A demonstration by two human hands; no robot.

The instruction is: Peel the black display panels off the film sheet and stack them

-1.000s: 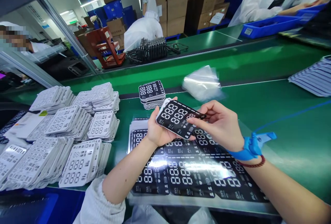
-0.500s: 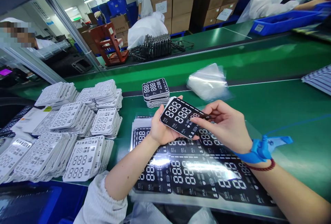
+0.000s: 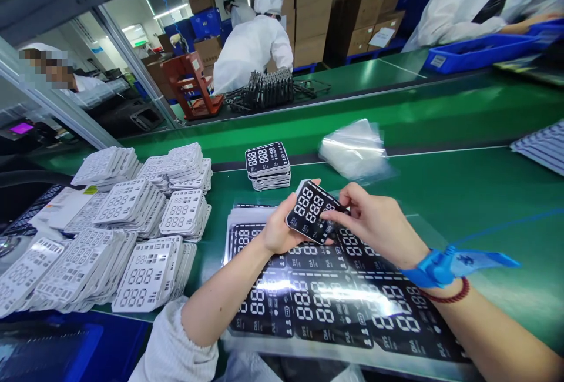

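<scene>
green worktop (image 3: 480, 200) crosses the frame, printed sheets (image 3: 330, 326) lying at lower centre. above them, mid-frame, left hand (image 3: 278, 230) grips a black display card (image 3: 308, 213) while right hand (image 3: 381, 226) pinches its right edge. beyond sit a card stack (image 3: 267, 160) and, at top, cardboard boxes (image 3: 314, 17).

The central black rectangular card (image 3: 309, 210) and white rectangular cards (image 3: 140, 281) at eight o'clock read "888". Toward six, the glossy black sheet (image 3: 325, 315) bore "SYS", "DIA", "PUL".

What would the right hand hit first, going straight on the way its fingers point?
The card, which the right hand is touching now. Past that, probably the left hand holding the card's other end, though depth is unclear.
</scene>
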